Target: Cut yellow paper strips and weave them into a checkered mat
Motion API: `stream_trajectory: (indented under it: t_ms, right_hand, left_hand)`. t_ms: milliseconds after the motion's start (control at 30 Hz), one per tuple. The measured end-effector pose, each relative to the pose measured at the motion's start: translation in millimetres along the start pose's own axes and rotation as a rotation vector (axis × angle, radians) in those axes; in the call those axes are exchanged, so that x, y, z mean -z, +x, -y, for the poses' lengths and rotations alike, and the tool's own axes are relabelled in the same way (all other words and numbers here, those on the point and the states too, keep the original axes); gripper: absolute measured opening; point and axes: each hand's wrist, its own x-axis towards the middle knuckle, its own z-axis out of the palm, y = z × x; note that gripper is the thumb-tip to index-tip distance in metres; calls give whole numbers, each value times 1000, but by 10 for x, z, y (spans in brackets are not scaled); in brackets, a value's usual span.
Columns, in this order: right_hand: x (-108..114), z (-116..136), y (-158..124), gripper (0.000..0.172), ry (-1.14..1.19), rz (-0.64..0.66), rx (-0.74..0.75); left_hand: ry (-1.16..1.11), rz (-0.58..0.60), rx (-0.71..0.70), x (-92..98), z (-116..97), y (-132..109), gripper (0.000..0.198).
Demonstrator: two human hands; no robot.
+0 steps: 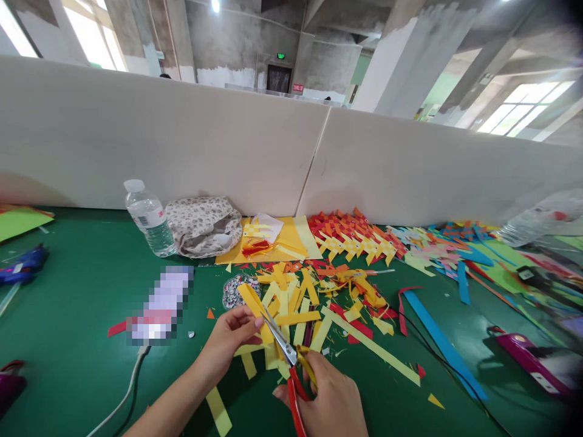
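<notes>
My left hand (230, 338) pinches a woven piece of yellow paper strips (277, 318) just above the green table (68, 303). My right hand (330, 400) is closed round the red and yellow handles of a pair of scissors (285, 349). The blades point up and left, their tips lying against a yellow strip beside my left fingers. Loose yellow, red and orange strips and offcuts (346, 303) lie scattered just beyond both hands.
A water bottle (150, 218) and a patterned cloth bag (204, 226) stand near the white partition (228, 145). Finished orange-yellow woven pieces (355, 237) and coloured paper (446, 255) lie to the right. A blue glue gun (22, 264) is at the left, a cable (122, 394) crosses the front.
</notes>
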Motion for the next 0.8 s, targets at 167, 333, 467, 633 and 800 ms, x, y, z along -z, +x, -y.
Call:
stream_trajectory:
  t_ms: [167,333,467,633,800]
  right_hand:
    - [-10,22,11,36,12,14,-16]
    - [-14,29,19,36,38,10,-15]
    - [-21,37,22,34,34,4,4]
    - [-33,31,37,35,14,-3,16]
    - [-48,26,48,34,-6,16,20]
  left_hand:
    - [35,9,-17,12,19,8,15]
    - [33,2,-13,3,5,2,17]
    - [29,-11,-10,-4,1,-8,17]
    - [18,-26,-10,9,20,3,17]
    - [-19,-24,-4,6,20,22,16]
